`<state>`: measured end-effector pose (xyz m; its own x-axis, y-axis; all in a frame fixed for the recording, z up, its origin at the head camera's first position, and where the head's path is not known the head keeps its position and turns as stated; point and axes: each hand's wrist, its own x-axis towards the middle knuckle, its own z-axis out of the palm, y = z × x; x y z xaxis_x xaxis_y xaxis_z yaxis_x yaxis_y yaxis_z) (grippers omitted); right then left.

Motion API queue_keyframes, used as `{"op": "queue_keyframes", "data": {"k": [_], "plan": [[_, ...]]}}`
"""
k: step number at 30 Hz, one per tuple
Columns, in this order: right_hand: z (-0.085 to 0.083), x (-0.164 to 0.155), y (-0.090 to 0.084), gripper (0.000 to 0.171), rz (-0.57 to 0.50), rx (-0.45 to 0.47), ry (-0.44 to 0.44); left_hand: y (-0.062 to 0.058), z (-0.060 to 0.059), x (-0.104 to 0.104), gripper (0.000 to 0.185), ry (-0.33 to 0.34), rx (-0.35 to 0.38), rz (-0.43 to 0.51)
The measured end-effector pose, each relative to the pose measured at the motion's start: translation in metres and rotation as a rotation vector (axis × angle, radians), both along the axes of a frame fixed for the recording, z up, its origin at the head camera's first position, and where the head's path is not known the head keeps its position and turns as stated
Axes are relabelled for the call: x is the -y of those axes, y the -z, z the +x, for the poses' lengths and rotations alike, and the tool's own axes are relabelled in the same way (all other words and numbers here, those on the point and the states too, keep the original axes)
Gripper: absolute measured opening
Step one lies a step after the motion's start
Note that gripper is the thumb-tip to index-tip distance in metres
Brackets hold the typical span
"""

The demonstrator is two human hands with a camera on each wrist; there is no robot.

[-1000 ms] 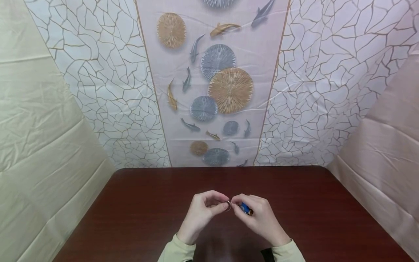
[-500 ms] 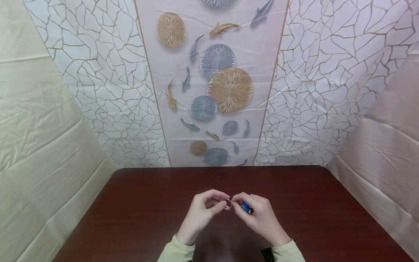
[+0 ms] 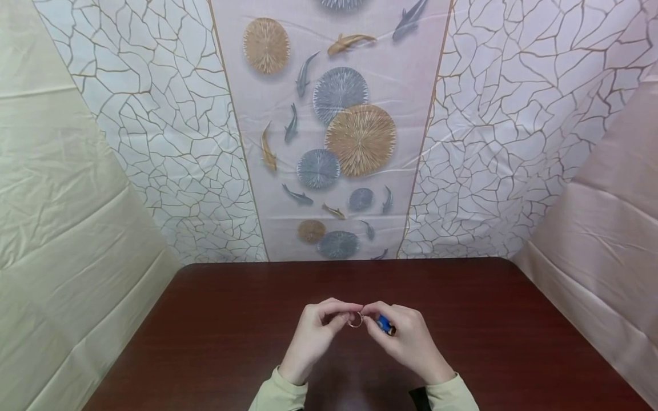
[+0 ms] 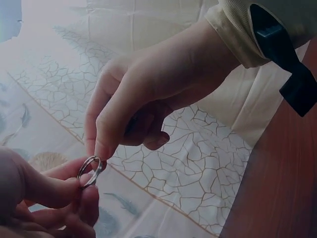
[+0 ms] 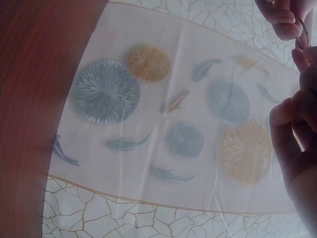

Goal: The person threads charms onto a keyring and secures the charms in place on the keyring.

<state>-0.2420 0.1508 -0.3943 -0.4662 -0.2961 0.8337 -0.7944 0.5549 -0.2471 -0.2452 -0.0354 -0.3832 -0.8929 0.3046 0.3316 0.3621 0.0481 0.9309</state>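
A small metal split key ring (image 3: 356,327) is between my two hands, above the table. My left hand (image 3: 312,338) pinches it between thumb and fingertips from the left. In the left wrist view, the doubled loop of the ring (image 4: 80,170) shows at the fingertips of both hands. The thumb and index finger of my right hand (image 3: 406,339) pinch at its right side. Under those right fingers sits a small blue object (image 3: 383,323) with a dark and tan end, mostly hidden in the hand. Whether it hangs from the ring cannot be seen.
A dark red-brown table (image 3: 216,319) lies under the hands. Behind it hangs a patterned cloth (image 3: 473,188) with printed fish and round shapes, and plain cloth (image 3: 67,274) covers the sides. A black strap (image 4: 277,42) is on the right wrist.
The key ring has turned in the fingers and now faces the head camera more fully. My left index finger has straightened over its top toward the right fingertips. The blue object stays in my right hand.
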Motion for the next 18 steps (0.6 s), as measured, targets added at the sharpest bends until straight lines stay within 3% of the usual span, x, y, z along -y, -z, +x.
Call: {"op": "queue_keyframes", "data": {"k": [4,8,11,15,18], "plan": [[-0.0001,-0.0006,0.0001,0.027,0.004,0.003,0.01,-0.0015,0.0002,0.0008,0.02,0.07,0.059,0.005],[-0.0008,-0.0013,0.0012,0.012,0.005,0.007,0.01,-0.0027,0.0005,0.0,0.025,0.133,0.103,0.037],[-0.0012,-0.0011,0.0016,0.003,0.005,0.0,0.014,-0.0032,0.0014,-0.0022,0.027,0.094,0.143,0.093],[-0.0014,0.0001,0.0006,0.019,0.002,-0.023,0.023,-0.0041,0.0026,-0.0037,0.023,-0.003,0.159,0.13],[-0.0013,0.001,0.0001,0.032,0.001,-0.036,0.024,-0.0041,0.003,-0.0034,0.021,-0.013,0.152,0.139]]}}
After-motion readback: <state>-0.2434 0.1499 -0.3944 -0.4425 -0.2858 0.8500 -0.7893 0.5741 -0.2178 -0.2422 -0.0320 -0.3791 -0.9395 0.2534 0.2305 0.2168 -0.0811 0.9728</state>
